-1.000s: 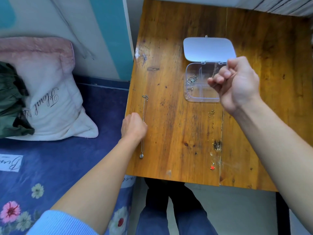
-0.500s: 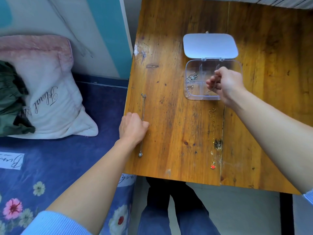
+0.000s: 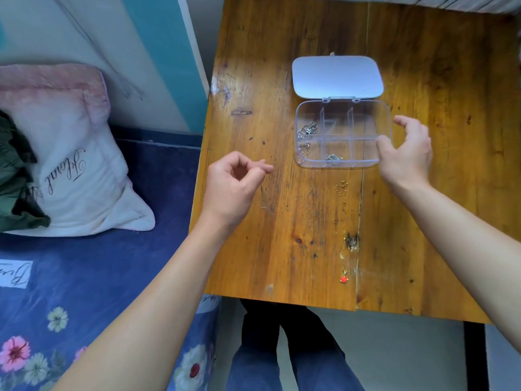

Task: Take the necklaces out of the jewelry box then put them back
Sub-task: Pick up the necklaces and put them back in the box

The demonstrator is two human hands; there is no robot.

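Note:
The clear jewelry box (image 3: 384, 119) stands open on the wooden table, its lid (image 3: 337, 76) folded back. Silver chains lie in its left compartments (image 3: 308, 129), and a small chain (image 3: 334, 157) lies in the front middle one. A gold necklace with a red pendant (image 3: 343, 227) lies stretched out in front of the box. My left hand (image 3: 231, 187) hovers left of the box, its fingers pinched on a thin silver necklace (image 3: 266, 203) that dangles blurred below it. My right hand (image 3: 406, 156) is spread at the box's right end, thumb by the front corner, holding nothing.
The table (image 3: 282, 249) ends close in front of me, above my legs. To the left are a bed with a blue flowered sheet (image 3: 84, 277) and a white pillow (image 3: 64, 153). A wall runs along the table's left side.
My right hand left the box's compartments and moved to its right end, now spread. My left hand rose from the table's left edge with the silver necklace pinched and shifted toward the box.

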